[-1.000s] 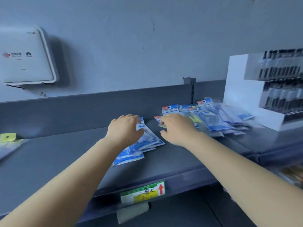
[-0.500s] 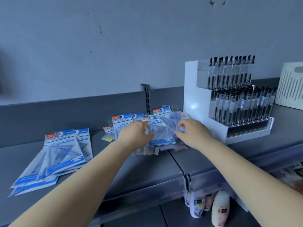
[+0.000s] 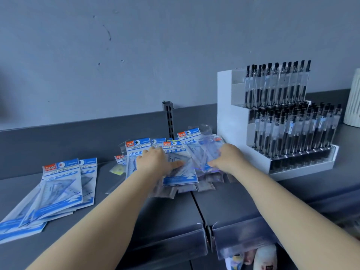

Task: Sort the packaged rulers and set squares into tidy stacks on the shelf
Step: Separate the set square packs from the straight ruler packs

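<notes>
A loose heap of blue-and-white set square packages point(image 3: 180, 172) lies mid-shelf, overlapping at odd angles. My left hand point(image 3: 155, 162) rests flat on top of the heap, with its thumb stretched to the right across one package. My right hand point(image 3: 228, 159) grips a clear package point(image 3: 206, 151) at the heap's right side; that package is tilted up and blurred. A second group of the same packages point(image 3: 62, 190) lies fanned out at the left of the grey shelf point(image 3: 233, 203).
A white tiered pen display point(image 3: 282, 123) stands just right of the heap, with a white ribbed basket point(image 3: 354, 98) beyond it. A small yellow tag point(image 3: 116, 169) lies left of the heap. A slotted upright point(image 3: 170, 117) rises behind it. Bottles point(image 3: 266, 260) stand under the shelf.
My view has swung right, from the left group to the middle heap. Both hands moved onto the heap, and my right hand has lifted a clear package at its right side.
</notes>
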Demonstrator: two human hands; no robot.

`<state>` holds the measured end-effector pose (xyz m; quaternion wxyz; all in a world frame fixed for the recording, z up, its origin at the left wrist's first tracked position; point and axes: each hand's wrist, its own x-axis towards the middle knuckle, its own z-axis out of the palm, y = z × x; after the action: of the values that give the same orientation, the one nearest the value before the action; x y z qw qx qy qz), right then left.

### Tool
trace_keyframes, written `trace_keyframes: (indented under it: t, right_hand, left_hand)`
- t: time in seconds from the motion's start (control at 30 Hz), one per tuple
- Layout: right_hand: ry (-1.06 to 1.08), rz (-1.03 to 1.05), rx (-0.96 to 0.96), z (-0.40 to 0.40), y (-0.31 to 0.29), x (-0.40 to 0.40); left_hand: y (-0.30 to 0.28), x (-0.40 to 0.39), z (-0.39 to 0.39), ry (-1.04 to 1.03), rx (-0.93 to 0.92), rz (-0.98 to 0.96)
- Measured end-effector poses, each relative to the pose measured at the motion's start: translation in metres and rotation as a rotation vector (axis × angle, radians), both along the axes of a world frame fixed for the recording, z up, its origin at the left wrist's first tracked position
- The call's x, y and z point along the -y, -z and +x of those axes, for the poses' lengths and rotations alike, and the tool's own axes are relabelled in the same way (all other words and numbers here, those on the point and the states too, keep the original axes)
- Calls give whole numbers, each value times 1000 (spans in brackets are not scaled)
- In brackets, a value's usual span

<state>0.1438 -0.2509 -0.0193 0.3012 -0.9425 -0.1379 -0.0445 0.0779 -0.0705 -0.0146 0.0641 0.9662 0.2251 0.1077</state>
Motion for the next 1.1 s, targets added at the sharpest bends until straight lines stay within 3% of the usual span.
trace_keyframes:
  t: [0.17,0.3,0.43,0.63,1.0,1.1]
  right_hand:
    - [-14,150,115,5,5,-4]
    - [-65,444,95,-4,-3,-5]
    - [-149,725,-64,-17,-15,-13]
    - [-328,871,-296,-54,-29,-50]
    - [-591,785,-479,-137,-43,-165]
    - [-612,770,-496,-159,-43,-197]
  left_hand:
    - [-5,-10,-1,-33,27,-245]
    - [-10,-15,-6,-46,141,-458]
    - [-16,-21,-13,-15,347,-654]
    - [-34,-49,-54,-15,624,-960]
    - [-43,-165,-150,-72,786,-797]
    - [-36,-204,-164,-168,734,-555]
